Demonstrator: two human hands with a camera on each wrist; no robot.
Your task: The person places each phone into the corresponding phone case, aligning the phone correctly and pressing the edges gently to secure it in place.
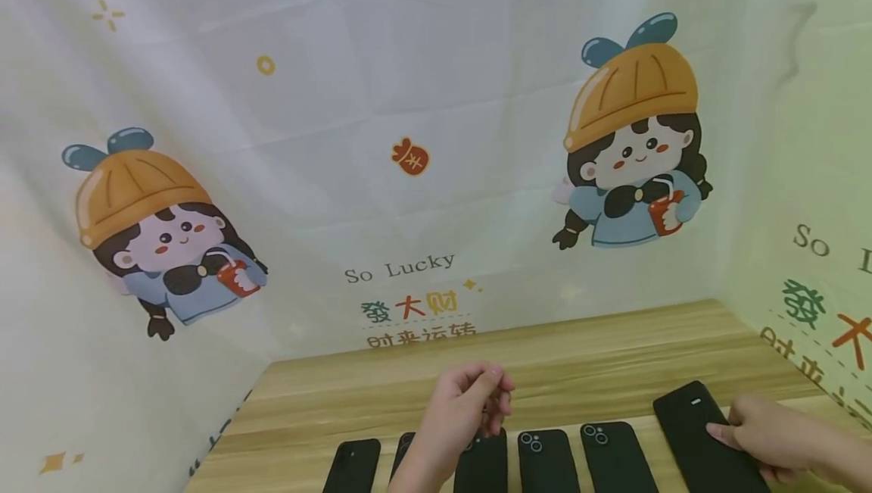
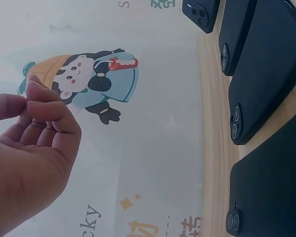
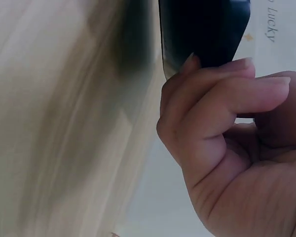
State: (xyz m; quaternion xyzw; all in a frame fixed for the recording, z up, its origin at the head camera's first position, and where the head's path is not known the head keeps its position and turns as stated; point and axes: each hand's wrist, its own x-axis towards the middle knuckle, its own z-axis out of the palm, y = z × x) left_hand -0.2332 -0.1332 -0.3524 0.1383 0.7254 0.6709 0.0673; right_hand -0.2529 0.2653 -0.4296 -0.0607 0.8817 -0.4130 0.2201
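At the right of the table, my right hand (image 1: 777, 432) grips a black phone (image 1: 705, 440) by its right side, thumb on its back and fingers curled underneath. The phone is tilted, with a small white mark near its top edge. In the right wrist view, fingers (image 3: 207, 98) wrap its dark, glossy side. My left hand (image 1: 470, 402) hovers over the middle of the row, fingers loosely curled and thumb near the fingertips (image 2: 32, 106), with nothing in it. It partly covers two black phones, one of them a phone (image 1: 487, 463) just beneath it.
Several black phones lie in a row along the near edge, camera side up, among them a left-end phone (image 1: 354, 463), a middle phone (image 1: 545, 455) and another phone (image 1: 613, 451). Behind the wooden table (image 1: 545, 357) hangs a printed white cloth (image 1: 327, 137), which also encloses both sides.
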